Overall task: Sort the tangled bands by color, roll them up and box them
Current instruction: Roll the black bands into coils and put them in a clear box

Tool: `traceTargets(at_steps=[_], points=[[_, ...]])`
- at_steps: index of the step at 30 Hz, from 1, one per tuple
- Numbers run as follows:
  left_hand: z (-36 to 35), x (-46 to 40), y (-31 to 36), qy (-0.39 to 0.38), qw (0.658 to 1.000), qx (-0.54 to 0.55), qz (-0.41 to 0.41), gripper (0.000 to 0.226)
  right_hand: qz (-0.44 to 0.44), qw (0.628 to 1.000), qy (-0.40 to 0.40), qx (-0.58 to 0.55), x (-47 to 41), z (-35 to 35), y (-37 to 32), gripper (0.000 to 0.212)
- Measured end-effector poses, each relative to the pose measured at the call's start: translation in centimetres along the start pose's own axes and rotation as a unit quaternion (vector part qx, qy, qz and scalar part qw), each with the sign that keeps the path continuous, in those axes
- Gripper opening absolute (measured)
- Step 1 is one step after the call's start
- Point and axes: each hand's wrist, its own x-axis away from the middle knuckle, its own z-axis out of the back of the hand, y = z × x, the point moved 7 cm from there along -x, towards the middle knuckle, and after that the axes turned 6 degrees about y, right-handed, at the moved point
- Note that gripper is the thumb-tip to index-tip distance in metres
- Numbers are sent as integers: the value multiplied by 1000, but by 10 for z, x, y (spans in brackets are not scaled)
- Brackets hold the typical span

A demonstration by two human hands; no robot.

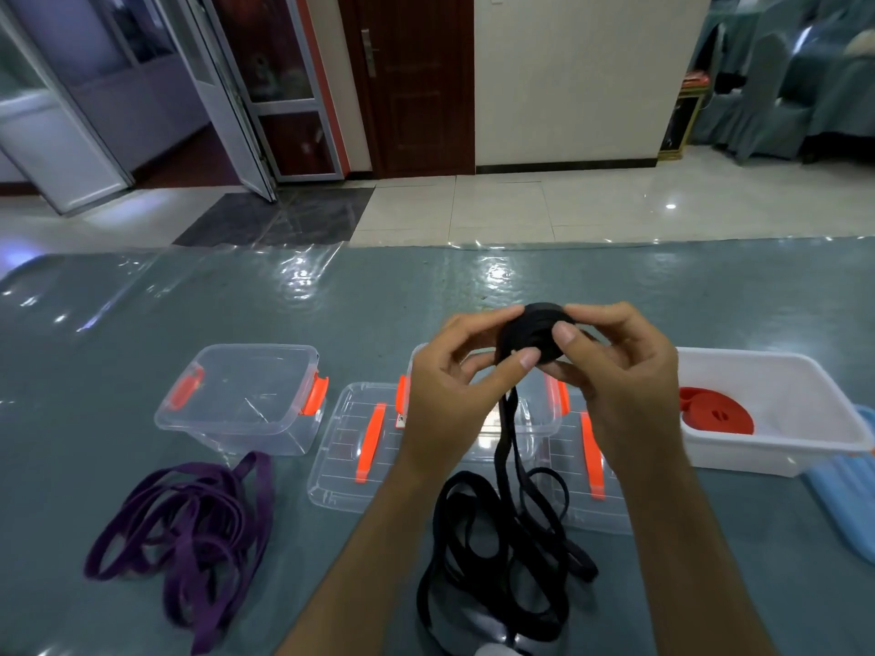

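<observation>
The left hand (442, 400) and right hand (620, 371) are raised above the table (426, 295), both gripping a black roll (532, 336) of band between curled fingers and thumbs. The left thumb presses on the roll's near face; the right thumb lies on its upper right edge. From the roll, the unrolled black band (511, 551) hangs down between the wrists and lies in loose tangled loops on the table at the near edge.

Behind the hands stands a clear box with orange latches, mostly hidden. Two clear lids with orange handles (360, 447) lie flat beside and in front of it. A second clear box (246, 400), lid off, stands to the left. In front of that, a purple band (189, 523) lies in a loose heap. At the right, a white tub (781, 409) contains a rolled orange band (715, 411).
</observation>
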Motion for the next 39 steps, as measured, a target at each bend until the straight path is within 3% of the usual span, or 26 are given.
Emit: traceTargets(at_steps=[4,9,12,17,19,23,28,32,36,39], points=[[0,-4,3,-41,998,-27,-34,36,-22,1000,2,-9,-2,3,7,26],[9,-2,-4,37,999,-17,-20,27,-19,997,-40,63,-4,2,8,30],[12,-1,-6,46,998,-22,-47,24,-28,992,-90,85,-8,0,9,24],[12,-5,-13,8,1000,-4,-26,30,46,977,-122,171,-13,3,0,24],[10,-12,-11,-14,1000,1,5,32,60,983,-98,140,-10,1,0,34],[10,-21,2,-51,998,-32,-10,32,53,992,-78,88,-7,-2,8,18],[9,-12,-1,-2,999,-35,-2,16,69,988,-85,107,-13,-4,0,26],[7,-11,-6,-8,1000,-6,7,15,69,994,-63,56,-9,-4,6,27],[6,-19,6,-78,996,-18,-44,27,23,998,-8,-54,-4,-8,17,19],[5,-20,5,-112,993,-23,-35,40,4,997,6,-78,-6,-11,18,21]])
